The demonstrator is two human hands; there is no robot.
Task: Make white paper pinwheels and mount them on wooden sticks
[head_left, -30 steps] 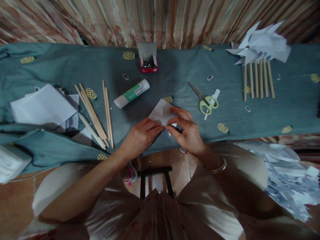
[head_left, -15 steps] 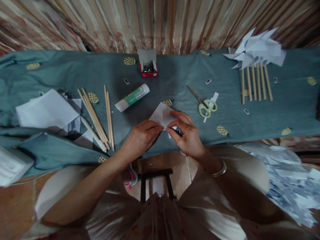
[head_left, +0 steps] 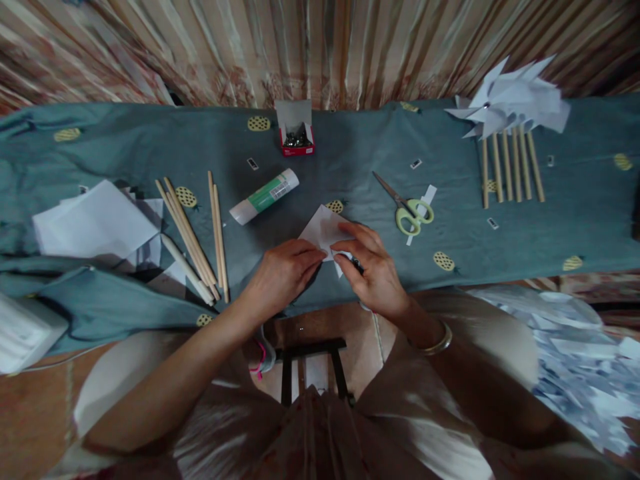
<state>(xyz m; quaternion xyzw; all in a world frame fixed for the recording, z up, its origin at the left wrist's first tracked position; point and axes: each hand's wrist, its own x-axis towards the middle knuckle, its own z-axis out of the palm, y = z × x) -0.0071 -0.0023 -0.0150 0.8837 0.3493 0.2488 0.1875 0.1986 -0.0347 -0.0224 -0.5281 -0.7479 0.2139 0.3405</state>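
Note:
A white sheet of paper (head_left: pixel 320 225) lies near the table's front edge, one corner pointing away from me. My left hand (head_left: pixel 286 270) is closed, its thumb and forefinger pinching the paper near its middle. From the other side my right hand (head_left: pixel 373 270) pinches a flap of the same sheet between thumb and forefinger, curling it inward. The two hands' fingertips almost meet. A glue stick (head_left: pixel 265 196) with a green label lies beyond my left hand. Scissors (head_left: pixel 409 212) with green handles rest to the right, on a strip of white paper (head_left: pixel 429 195).
Wooden sticks (head_left: pixel 187 233) and a stack of white paper (head_left: pixel 95 223) lie at left. An opened red box (head_left: pixel 299 148) of small metal pieces stands at the back. Finished paper pinwheels (head_left: pixel 520 100) lie at right. A clear bag of paper scraps (head_left: pixel 580 367) sits below the table.
My hands stay almost in place. The right thumb and forefinger have shifted slightly, and the flap between them shows a little more curl.

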